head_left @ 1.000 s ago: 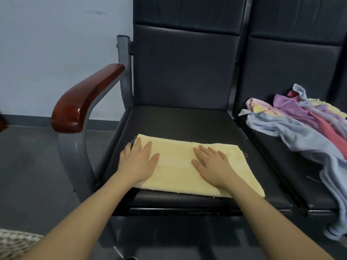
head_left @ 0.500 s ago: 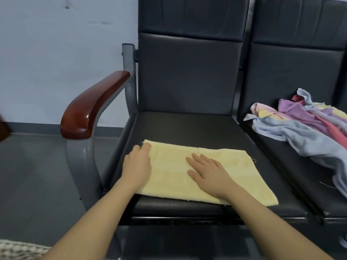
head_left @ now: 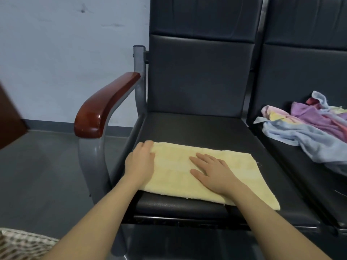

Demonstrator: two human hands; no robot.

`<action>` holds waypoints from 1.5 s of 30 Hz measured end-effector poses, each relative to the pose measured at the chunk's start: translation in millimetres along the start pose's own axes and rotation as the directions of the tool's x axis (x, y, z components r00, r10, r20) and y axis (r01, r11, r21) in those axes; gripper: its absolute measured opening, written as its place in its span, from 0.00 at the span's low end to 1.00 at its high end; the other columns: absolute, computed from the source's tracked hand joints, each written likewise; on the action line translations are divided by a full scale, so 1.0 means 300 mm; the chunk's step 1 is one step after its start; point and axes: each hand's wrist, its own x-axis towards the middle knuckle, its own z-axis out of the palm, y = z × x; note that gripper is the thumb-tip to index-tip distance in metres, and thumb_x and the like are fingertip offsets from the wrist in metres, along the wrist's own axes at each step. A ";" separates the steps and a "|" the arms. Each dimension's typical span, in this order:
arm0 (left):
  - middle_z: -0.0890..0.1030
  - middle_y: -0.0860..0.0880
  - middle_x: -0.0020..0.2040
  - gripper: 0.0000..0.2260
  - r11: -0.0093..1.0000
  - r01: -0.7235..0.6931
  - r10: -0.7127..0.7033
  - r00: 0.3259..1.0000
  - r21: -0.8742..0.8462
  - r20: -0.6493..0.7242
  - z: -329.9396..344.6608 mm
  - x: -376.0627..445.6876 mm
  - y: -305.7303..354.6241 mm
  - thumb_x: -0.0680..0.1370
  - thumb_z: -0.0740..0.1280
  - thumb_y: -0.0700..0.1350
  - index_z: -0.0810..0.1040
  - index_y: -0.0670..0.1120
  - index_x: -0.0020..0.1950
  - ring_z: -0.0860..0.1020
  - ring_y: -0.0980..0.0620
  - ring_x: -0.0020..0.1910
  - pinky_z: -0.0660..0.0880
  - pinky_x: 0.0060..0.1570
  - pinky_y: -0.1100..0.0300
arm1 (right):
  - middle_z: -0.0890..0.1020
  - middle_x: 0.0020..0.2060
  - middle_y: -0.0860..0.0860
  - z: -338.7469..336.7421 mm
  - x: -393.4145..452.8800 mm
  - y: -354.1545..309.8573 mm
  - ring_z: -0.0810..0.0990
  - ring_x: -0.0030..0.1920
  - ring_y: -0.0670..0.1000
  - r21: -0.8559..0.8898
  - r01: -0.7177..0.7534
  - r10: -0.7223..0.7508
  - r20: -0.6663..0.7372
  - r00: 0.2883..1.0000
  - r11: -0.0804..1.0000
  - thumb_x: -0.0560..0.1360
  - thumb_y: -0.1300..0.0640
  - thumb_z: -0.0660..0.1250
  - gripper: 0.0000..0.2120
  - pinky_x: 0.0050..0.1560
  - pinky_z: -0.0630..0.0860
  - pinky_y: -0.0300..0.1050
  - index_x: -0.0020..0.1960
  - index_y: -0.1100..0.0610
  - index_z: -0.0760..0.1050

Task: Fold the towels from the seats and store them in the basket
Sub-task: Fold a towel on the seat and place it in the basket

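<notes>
Head view: a folded yellow towel (head_left: 197, 173) lies flat on the front of a dark padded seat (head_left: 197, 128) at centre frame. The left hand (head_left: 140, 162) sits at the towel's left end, its fingers curled over the far left corner and gripping it, while the right hand (head_left: 212, 173) rests on the middle of the cloth with fingers straight and spread, pressing it flat. A heap of unfolded towels (head_left: 308, 126), blue, purple, pink and yellow, sits on the neighbouring seat (head_left: 300, 166) at the right edge of frame. A woven basket (head_left: 20, 244) shows in the lower left corner, and a glossy red-brown armrest (head_left: 105, 106) rises at centre left. No readable writing or brand appears. Half a second earlier the left hand lay flatter on the towel's left end; its fingers have since closed round the corner, and the right hand has stayed flat.
</notes>
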 end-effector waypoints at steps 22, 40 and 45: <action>0.76 0.52 0.51 0.09 0.843 -0.405 0.386 0.914 -0.354 -0.127 0.083 0.013 0.435 0.78 0.63 0.39 0.80 0.45 0.56 0.74 0.54 0.48 0.69 0.45 0.67 | 0.74 0.50 0.43 -0.067 -0.133 0.266 0.69 0.53 0.46 0.332 -0.242 0.314 -0.182 0.932 0.912 0.80 0.51 0.58 0.11 0.56 0.54 0.44 0.58 0.46 0.77; 0.76 0.52 0.63 0.18 0.955 -0.261 0.243 0.961 0.138 0.135 0.191 0.019 0.414 0.82 0.53 0.54 0.75 0.49 0.64 0.72 0.49 0.62 0.65 0.59 0.55 | 0.80 0.41 0.44 -0.042 -0.031 0.236 0.75 0.51 0.47 0.647 -0.292 0.601 -0.326 0.730 0.705 0.77 0.44 0.63 0.19 0.55 0.54 0.44 0.64 0.52 0.71; 0.69 0.54 0.71 0.19 0.950 -0.296 0.267 0.935 0.102 0.233 0.190 0.002 0.341 0.83 0.50 0.55 0.75 0.50 0.65 0.62 0.53 0.72 0.56 0.67 0.56 | 0.77 0.50 0.49 -0.025 0.015 0.204 0.69 0.56 0.52 0.598 -0.317 0.583 -0.323 0.746 0.737 0.77 0.55 0.64 0.18 0.52 0.54 0.43 0.65 0.52 0.68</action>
